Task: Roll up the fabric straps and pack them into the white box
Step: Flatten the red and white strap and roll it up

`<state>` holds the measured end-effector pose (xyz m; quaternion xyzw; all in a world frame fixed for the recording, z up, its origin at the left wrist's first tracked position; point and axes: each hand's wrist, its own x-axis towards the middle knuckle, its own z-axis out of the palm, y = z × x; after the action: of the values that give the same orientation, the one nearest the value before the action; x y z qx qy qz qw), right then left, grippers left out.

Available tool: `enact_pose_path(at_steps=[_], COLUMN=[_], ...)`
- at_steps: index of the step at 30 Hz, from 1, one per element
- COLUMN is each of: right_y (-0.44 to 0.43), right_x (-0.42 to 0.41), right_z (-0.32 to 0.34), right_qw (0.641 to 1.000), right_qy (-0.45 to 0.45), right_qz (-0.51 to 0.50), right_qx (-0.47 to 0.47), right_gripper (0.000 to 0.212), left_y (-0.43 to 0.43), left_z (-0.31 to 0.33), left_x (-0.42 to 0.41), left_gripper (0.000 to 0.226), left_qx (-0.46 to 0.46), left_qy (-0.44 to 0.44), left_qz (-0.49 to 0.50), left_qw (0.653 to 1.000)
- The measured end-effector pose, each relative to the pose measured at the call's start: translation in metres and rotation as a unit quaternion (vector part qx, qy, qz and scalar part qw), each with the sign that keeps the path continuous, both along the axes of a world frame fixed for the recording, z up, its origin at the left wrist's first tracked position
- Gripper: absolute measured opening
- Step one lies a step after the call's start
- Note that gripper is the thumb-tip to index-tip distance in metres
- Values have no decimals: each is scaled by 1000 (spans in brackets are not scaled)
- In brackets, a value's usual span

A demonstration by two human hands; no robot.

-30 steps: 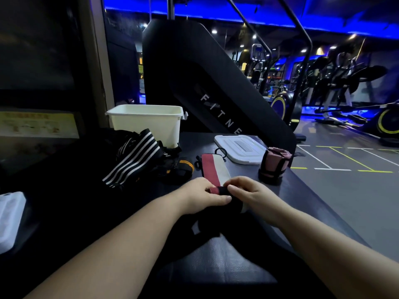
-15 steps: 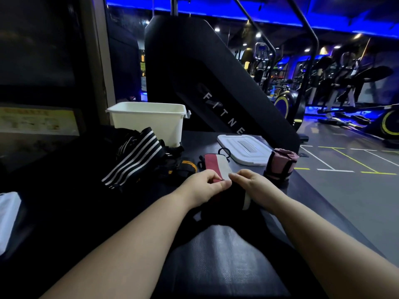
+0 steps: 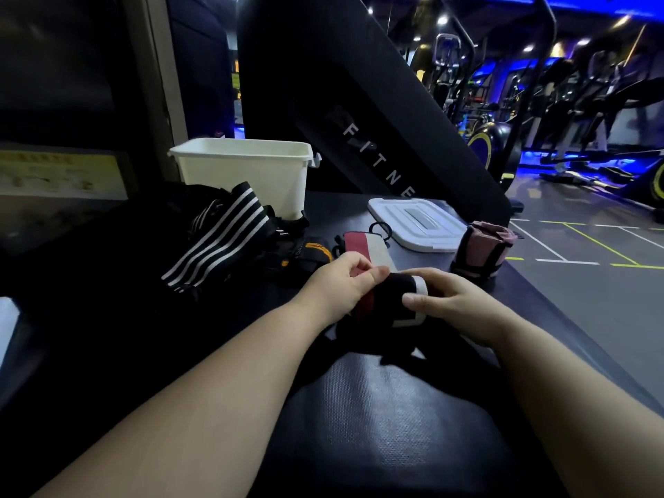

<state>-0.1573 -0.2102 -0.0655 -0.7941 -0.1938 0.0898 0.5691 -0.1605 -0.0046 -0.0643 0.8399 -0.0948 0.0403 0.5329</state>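
Dim gym, black bench point(image 3: 377, 407) (textured)

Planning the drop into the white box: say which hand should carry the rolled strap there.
Left hand, probably: the white box stands on its side, beyond the striped straps. The right hand grips the roll farther away.

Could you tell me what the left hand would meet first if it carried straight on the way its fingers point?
Probably the right hand: the left hand points rightward across the rolled strap both grip.
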Motion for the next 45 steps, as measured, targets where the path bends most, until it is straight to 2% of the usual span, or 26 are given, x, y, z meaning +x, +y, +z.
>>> enact_pose_path(at_steps=[3, 5, 7, 10, 13, 15, 17, 20, 24, 26, 30, 33, 35, 37, 40, 41, 45], right_y=[4, 6, 6, 10, 15, 16, 17, 18, 18, 19, 21, 22, 19, 9, -6, -8, -7], right_x=[2, 3, 4, 4, 3, 2, 3, 5, 5, 4, 0, -3, -3, -2, 0, 0, 2], right_z=[-1, -2, -1, 0, 2, 2, 2, 2, 4, 4, 5, 2, 0, -1, -1, -1, -1], right_qw=[1000, 999, 999, 996, 996, 995, 994, 989, 984, 983, 976, 978, 982, 989, 995, 995, 994], right_qy=[-18, -27, -31, -47, -49, -44, -46, -51, -51, -53, -85, -136, -144, -129, -76, -69, -82], right_qz=[-16, -23, -32, -68, -71, -79, -91, -104, -122, -130, -147, -144, -121, -75, -2, 2, -24], right_qx=[13, 4, -1, -23, -23, -30, -50, -87, -118, -121, -133, -66, -18, -14, -57, -69, -71], right_gripper=[43, 36, 37, 38, 16, 9, 16, 40, 39, 34, 24, 5, 11, 12, 66, 76, 75], left_y=[0, 1, 2, 6, 7, 6, 7, 8, 11, 12, 10, 8, 7, 8, 7, 5, 3], left_z=[-3, -5, -5, -4, -5, -5, -4, -3, -5, -5, -2, -1, 0, 0, -2, -2, -7], left_x=[-1, -2, -5, -9, -9, -10, -11, -12, -15, -17, -17, -13, -11, -9, -5, -5, -2], left_gripper=[33, 39, 35, 32, 27, 25, 25, 26, 36, 42, 30, 26, 23, 23, 22, 22, 29], left_qx=[12, 53, 78, 51, 29, 1, -9, 24, 53, 46, 27, 4, -8, -11, -2, 8, 56], left_qy=[1, -33, -72, -61, -44, -20, -9, -41, -39, -28, -22, -7, 7, 13, 19, 17, -49], left_qz=[12, 21, 12, -20, -26, -28, -31, -34, -81, -90, -89, -93, -89, -81, -70, -66, -46], left_qw=[1000, 998, 994, 997, 998, 999, 999, 998, 995, 994, 995, 996, 996, 997, 997, 998, 996])
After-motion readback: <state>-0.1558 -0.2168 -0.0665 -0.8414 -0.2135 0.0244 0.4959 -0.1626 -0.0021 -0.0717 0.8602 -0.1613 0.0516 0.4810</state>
